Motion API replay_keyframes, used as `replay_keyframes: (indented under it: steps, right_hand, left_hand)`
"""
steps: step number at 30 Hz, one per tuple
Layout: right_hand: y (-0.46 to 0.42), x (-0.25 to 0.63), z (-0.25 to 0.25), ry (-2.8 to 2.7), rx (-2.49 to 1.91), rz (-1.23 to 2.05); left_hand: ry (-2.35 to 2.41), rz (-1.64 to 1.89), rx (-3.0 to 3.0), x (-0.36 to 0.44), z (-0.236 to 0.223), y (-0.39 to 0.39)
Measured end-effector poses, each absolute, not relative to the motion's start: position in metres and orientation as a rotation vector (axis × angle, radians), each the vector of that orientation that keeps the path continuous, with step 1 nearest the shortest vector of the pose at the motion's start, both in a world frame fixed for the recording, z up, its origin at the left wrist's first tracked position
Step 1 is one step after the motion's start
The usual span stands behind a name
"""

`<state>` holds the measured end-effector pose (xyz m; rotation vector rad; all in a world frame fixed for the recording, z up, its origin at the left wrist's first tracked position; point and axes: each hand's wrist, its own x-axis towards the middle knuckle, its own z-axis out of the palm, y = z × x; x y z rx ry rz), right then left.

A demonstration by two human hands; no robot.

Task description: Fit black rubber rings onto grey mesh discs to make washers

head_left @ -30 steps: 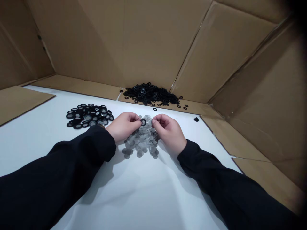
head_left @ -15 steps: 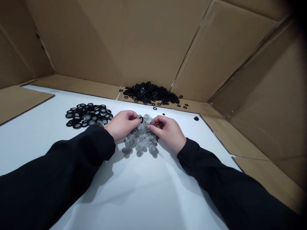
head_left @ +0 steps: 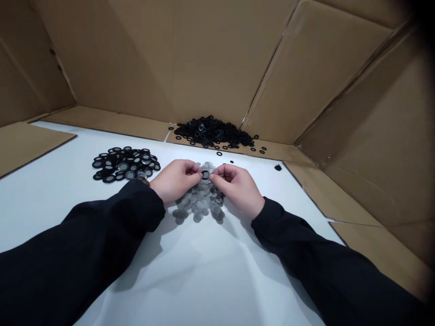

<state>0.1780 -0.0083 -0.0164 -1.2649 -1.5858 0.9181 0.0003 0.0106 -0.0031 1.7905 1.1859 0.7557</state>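
Note:
A black rubber ring (head_left: pixel 205 171) is pinched between both hands above a heap of thin grey discs (head_left: pixel 200 199). On its left side my left hand (head_left: pixel 178 179) grips it with thumb and fingers together. The closed thumb and fingers of my right hand (head_left: pixel 235 184) hold the ring's right edge. Whether a disc also sits in those fingers or within the ring cannot be made out. Left of my left wrist lies a pile of black rings with grey discs in them (head_left: pixel 126 165).
Beyond my hands, a large heap of black rings (head_left: pixel 214 132) lies on a cardboard strip against the cardboard wall (head_left: pixel 210 59). A few stray rings (head_left: pixel 219 154) and a small black piece (head_left: pixel 277 167) rest on the white table (head_left: pixel 204 271). Cardboard borders the right side.
My left hand has moved slightly right, bringing the black ring to my right fingertips. The ring has turned flatter toward me. My right hand has barely moved.

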Motion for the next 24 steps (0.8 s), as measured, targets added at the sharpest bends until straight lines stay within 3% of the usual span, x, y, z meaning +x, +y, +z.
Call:
replay_keyframes:
  steps: [24]
  right_hand:
    - [-0.0128, 0.1708, -0.0109, -1.554, -1.373, 0.921]
  left_hand:
    - [1.151, 0.800, 1.773, 0.0044, 0.0022, 0.0040]
